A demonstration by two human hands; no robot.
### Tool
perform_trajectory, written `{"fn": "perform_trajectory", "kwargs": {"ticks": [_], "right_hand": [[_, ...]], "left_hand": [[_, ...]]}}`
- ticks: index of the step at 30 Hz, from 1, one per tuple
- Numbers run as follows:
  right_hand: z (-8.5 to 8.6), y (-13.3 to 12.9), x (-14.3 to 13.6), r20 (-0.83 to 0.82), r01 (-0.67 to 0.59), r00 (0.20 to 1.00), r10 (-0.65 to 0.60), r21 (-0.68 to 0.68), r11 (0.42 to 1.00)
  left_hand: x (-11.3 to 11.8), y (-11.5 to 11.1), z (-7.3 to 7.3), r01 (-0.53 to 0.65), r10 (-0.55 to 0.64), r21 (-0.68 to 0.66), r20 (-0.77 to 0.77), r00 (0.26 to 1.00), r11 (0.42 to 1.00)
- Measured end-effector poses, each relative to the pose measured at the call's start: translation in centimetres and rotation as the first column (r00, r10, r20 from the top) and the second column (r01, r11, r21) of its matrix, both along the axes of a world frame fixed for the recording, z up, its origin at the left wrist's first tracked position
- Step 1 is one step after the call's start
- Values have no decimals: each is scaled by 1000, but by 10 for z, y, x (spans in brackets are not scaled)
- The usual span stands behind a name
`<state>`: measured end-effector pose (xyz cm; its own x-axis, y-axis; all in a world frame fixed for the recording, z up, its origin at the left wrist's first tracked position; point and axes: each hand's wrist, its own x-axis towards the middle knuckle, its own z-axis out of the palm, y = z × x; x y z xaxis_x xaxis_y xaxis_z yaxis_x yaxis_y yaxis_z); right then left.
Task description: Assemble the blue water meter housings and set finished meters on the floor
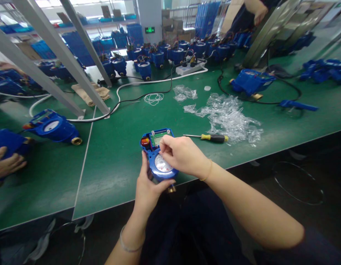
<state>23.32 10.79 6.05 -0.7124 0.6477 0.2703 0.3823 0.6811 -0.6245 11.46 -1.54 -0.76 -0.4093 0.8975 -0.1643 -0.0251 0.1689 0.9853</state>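
A blue water meter (156, 168) with a round dial and brass fitting sits at the table's front edge. Its upper compartment is uncovered, showing a green circuit board (153, 140) with a small display and a reddish-brown round part (145, 142). My left hand (148, 187) grips the meter's lower body, thumb along the near side, fingers at its left. Over the joint between dial and compartment, my right hand (184, 154) is closed in a pinch. Whatever its fingertips hold, if anything, is hidden. A yellow-and-black screwdriver (214, 138) lies just to the right.
Crumpled clear plastic bags (228, 117) lie to the right. Another blue meter (53, 127) stands left, near a co-worker's hand (6, 165). Metal posts (84, 73), a white cable (119, 92) and a power strip (191, 68) occupy the back, before several more meters.
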Motion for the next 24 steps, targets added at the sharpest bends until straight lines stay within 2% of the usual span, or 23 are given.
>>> {"fn": "perform_trajectory", "kwargs": {"ticks": [3, 7, 9, 11, 13, 16, 18, 20, 22, 24], "right_hand": [[1, 1, -1, -12, 16, 1000, -17, -68, 998], [3, -2, -2, -31, 28, 999, -29, -37, 999], [5, -6, 2, -102, 44, 994, -50, -53, 998], [5, -8, 13, -234, 131, 959, -160, -133, 982], [0, -6, 29, -341, 260, 879, -332, -242, 935], [-21, 6, 59, -339, 430, 788, -514, -295, 853], [-42, 17, 81, -268, 539, 774, -573, -197, 819], [-65, 27, 100, -189, 616, 776, -602, 22, 787], [-86, 36, 116, -120, 616, 784, -609, 266, 742], [-102, 41, 126, -52, 561, 801, -596, 411, 718]], "left_hand": [[0, 0, -1, 6, -6, -8, 15, 1000, 1000], [0, 0, -1, 5, -5, 15, 9, 1000, 1000], [1, -1, -1, -7, 6, 23, 17, 1000, 1000], [3, -2, -1, -26, 25, 18, 23, 999, 1000], [5, -3, -2, -34, 34, 21, 19, 999, 999], [7, -4, -4, -42, 42, 12, -4, 999, 999], [8, -5, -4, -55, 55, -7, -23, 998, 998], [9, -7, -5, -70, 69, -30, -60, 996, 997], [10, -9, -6, -97, 88, -63, -125, 988, 993], [11, -10, -7, -140, 119, -101, -188, 975, 985]]}}
